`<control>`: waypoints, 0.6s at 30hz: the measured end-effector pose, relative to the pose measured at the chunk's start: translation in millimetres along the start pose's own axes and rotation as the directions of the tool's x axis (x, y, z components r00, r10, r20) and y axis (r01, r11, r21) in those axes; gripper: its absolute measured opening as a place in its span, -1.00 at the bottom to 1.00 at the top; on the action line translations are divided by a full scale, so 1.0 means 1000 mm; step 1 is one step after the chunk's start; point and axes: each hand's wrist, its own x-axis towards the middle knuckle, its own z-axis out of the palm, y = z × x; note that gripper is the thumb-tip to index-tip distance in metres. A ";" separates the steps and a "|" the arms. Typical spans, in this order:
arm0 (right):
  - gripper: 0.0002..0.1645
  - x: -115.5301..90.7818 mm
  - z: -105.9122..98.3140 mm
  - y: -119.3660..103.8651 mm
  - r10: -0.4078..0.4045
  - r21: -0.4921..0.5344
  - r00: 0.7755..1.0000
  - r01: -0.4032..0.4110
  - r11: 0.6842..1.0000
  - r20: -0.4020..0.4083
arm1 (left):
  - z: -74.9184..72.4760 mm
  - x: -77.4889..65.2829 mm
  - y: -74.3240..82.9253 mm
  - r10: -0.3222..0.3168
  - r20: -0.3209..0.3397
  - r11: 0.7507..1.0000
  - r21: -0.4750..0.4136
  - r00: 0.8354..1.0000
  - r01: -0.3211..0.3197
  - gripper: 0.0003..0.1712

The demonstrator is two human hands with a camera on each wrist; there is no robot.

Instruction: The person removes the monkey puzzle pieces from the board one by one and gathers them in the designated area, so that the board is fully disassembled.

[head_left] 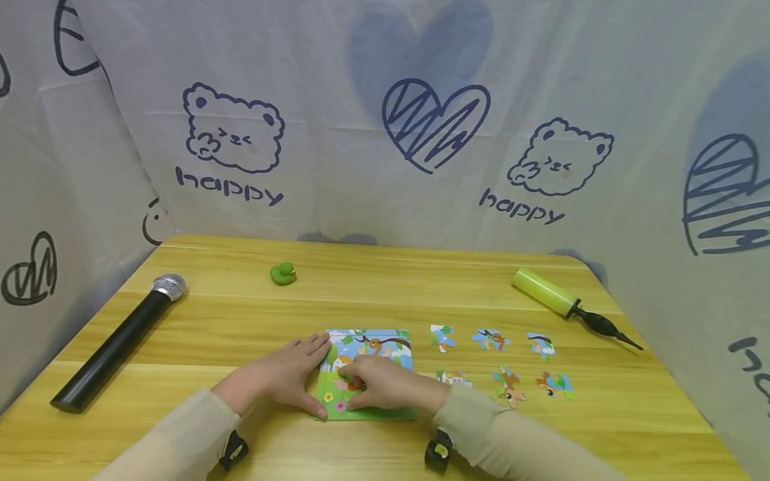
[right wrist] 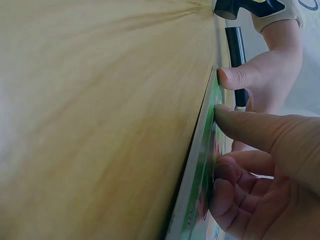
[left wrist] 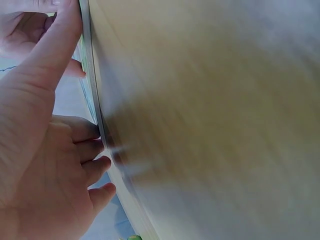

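A square jigsaw puzzle board (head_left: 391,407), printed with a bird on a branch, a house and flowers, lies on the wooden table. Along its left edge rests my left hand (head_left: 287,374), thumb at the lower corner and extended fingers at the upper one. My right hand (head_left: 385,382) is over the middle of the board with bent fingers. In the right wrist view its thumb (right wrist: 250,125) touches the board's face, the other fingers (right wrist: 232,187) curled against it. I cannot tell whether they pinch a piece. Several loose puzzle pieces (head_left: 491,339) lie right of the board.
On the left of the table (head_left: 216,307) lies a black microphone (head_left: 123,347) with a silver head. A small green duck (head_left: 283,273) sits farther back. At the right is a green and black hand pump (head_left: 550,294). A printed white cloth (head_left: 331,167) hangs behind the table.
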 end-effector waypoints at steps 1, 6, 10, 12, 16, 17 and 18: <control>-0.34 0.000 0.000 0.000 0.004 0.003 1.000 -0.004 1.000 0.000 | 0.000 0.000 0.000 0.001 -0.001 1.000 0.001 1.000 -0.001 0.32; -0.34 0.000 0.001 0.000 0.014 0.042 1.000 -0.013 0.999 -0.011 | 0.001 0.001 0.000 0.007 -0.004 1.000 0.005 1.000 -0.007 0.33; -0.40 0.000 0.002 0.003 0.003 0.099 0.999 0.001 0.995 -0.036 | 0.001 0.001 0.000 0.008 -0.006 1.000 0.005 1.000 -0.008 0.33; -0.44 0.001 0.003 0.005 -0.009 0.136 0.999 0.016 0.991 -0.051 | 0.001 0.001 0.000 0.006 -0.006 1.000 0.002 1.000 -0.006 0.33; -0.57 0.001 0.003 0.009 -0.025 0.248 0.998 0.040 0.968 -0.066 | 0.001 0.000 0.000 -0.003 -0.001 1.000 -0.007 1.000 0.003 0.33; -0.60 0.000 0.003 0.010 -0.026 0.275 0.997 0.044 0.960 -0.069 | 0.001 0.000 0.000 -0.005 -0.001 1.000 -0.008 1.000 0.005 0.33; -0.64 0.000 0.002 0.011 -0.028 0.301 0.997 0.049 0.953 -0.074 | 0.001 0.000 0.000 -0.006 -0.001 1.000 -0.008 1.000 0.006 0.33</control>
